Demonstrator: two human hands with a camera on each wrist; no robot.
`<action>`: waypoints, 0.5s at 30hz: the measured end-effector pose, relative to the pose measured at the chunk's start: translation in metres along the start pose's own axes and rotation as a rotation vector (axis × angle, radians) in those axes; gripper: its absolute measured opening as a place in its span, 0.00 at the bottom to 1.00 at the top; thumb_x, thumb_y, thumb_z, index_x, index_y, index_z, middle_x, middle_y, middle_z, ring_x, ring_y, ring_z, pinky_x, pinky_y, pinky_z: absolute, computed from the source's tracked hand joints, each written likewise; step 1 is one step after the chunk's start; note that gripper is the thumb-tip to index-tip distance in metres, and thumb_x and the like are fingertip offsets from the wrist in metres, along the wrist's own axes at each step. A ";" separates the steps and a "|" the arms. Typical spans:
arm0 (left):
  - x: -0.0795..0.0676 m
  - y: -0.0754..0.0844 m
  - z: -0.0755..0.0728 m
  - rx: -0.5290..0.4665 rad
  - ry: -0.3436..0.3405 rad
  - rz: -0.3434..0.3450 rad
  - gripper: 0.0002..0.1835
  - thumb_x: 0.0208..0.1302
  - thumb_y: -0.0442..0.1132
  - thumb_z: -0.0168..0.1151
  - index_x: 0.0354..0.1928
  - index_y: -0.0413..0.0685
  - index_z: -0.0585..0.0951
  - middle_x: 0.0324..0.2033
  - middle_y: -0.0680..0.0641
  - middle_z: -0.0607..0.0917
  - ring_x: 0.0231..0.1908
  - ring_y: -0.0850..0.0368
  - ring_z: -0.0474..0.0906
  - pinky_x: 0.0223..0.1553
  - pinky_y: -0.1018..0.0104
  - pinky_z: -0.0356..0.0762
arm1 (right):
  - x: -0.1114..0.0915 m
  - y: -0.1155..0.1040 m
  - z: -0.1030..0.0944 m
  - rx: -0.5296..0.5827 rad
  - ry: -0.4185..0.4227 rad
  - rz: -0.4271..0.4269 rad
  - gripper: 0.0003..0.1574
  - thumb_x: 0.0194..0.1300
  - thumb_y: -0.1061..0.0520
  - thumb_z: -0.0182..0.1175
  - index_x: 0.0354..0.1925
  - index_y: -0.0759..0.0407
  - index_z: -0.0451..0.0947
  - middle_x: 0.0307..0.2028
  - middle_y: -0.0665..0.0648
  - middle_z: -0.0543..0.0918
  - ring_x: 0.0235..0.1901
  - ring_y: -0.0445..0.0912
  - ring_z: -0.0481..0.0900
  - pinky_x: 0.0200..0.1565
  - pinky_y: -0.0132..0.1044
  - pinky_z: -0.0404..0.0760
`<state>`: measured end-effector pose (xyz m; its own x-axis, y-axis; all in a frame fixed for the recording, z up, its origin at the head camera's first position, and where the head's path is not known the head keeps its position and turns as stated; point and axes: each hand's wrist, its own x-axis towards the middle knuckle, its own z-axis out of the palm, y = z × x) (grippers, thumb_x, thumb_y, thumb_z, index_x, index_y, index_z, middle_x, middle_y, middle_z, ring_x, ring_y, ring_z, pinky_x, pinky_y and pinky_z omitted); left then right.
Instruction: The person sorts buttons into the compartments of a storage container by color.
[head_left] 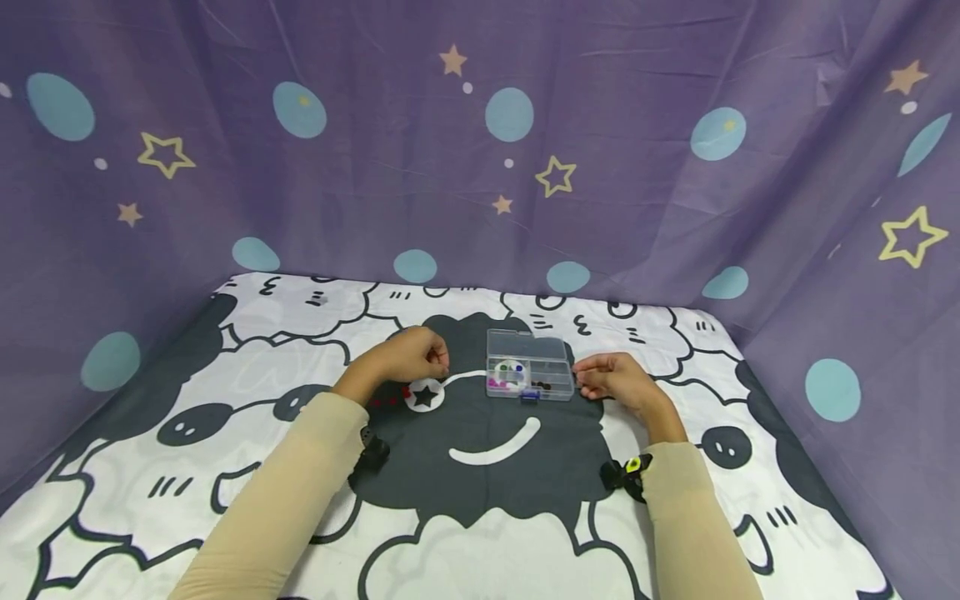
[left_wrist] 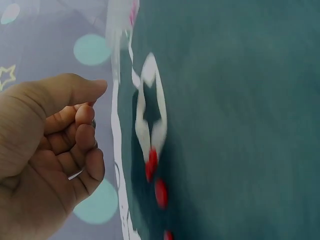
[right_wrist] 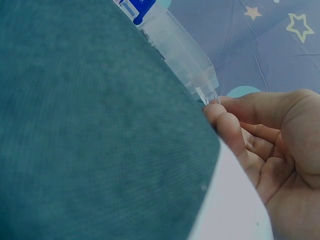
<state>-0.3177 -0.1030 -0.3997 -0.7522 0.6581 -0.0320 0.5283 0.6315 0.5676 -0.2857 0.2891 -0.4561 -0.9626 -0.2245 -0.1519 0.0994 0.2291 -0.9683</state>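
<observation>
A clear plastic box [head_left: 528,383] stands on the dark part of the printed cloth, its lid raised at the back. Inside are a white ring-shaped piece [head_left: 511,374] and small pink and dark pieces. My right hand [head_left: 618,381] pinches the box's right edge between thumb and fingers; the right wrist view shows this hand [right_wrist: 265,140] at the box's corner [right_wrist: 185,50]. My left hand [head_left: 412,360] hovers just above a white disc with a black star [head_left: 425,395], fingers curled and thumb over the index finger. Whether something small is between its fingertips is hidden.
Several small red pieces [left_wrist: 160,193] lie in a row beside the disc. A blue latch [head_left: 530,397] sits at the box's front. The cloth [head_left: 495,467] carries a cartoon sheep print, and a purple curtain [head_left: 420,208] surrounds the back and sides.
</observation>
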 end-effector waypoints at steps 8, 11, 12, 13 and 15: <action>-0.024 -0.024 -0.013 0.023 -0.031 -0.036 0.04 0.65 0.32 0.66 0.31 0.45 0.86 0.24 0.53 0.82 0.24 0.60 0.73 0.31 0.63 0.73 | 0.001 -0.001 0.001 -0.006 0.009 0.003 0.18 0.71 0.70 0.56 0.56 0.80 0.75 0.32 0.53 0.85 0.28 0.39 0.82 0.34 0.32 0.84; -0.031 -0.033 -0.016 0.022 -0.048 -0.045 0.05 0.64 0.31 0.65 0.31 0.46 0.87 0.23 0.53 0.82 0.24 0.60 0.72 0.31 0.64 0.73 | 0.000 -0.002 0.001 -0.008 0.005 0.001 0.18 0.71 0.71 0.56 0.56 0.80 0.75 0.34 0.53 0.85 0.28 0.39 0.82 0.34 0.32 0.84; -0.034 -0.035 -0.017 0.017 -0.057 -0.051 0.05 0.65 0.31 0.65 0.31 0.46 0.87 0.23 0.54 0.82 0.23 0.60 0.72 0.31 0.63 0.73 | 0.000 -0.002 0.001 -0.006 0.006 0.003 0.18 0.71 0.71 0.56 0.56 0.80 0.75 0.34 0.53 0.85 0.28 0.39 0.82 0.34 0.32 0.84; -0.036 -0.037 -0.017 0.013 -0.065 -0.057 0.05 0.65 0.31 0.65 0.31 0.46 0.86 0.23 0.54 0.81 0.23 0.60 0.72 0.30 0.64 0.72 | 0.000 -0.002 0.001 -0.006 0.005 0.004 0.17 0.71 0.71 0.56 0.56 0.80 0.76 0.34 0.53 0.85 0.28 0.39 0.82 0.34 0.32 0.84; -0.039 -0.040 -0.019 0.003 -0.078 -0.063 0.05 0.64 0.32 0.66 0.31 0.47 0.86 0.23 0.54 0.81 0.24 0.61 0.72 0.31 0.64 0.72 | 0.000 -0.002 0.001 -0.007 0.002 0.004 0.18 0.71 0.71 0.56 0.56 0.80 0.75 0.34 0.53 0.85 0.28 0.39 0.82 0.34 0.32 0.84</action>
<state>-0.3164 -0.1617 -0.4057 -0.7512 0.6469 -0.1311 0.4823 0.6736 0.5601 -0.2853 0.2878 -0.4545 -0.9627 -0.2214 -0.1553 0.1014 0.2367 -0.9663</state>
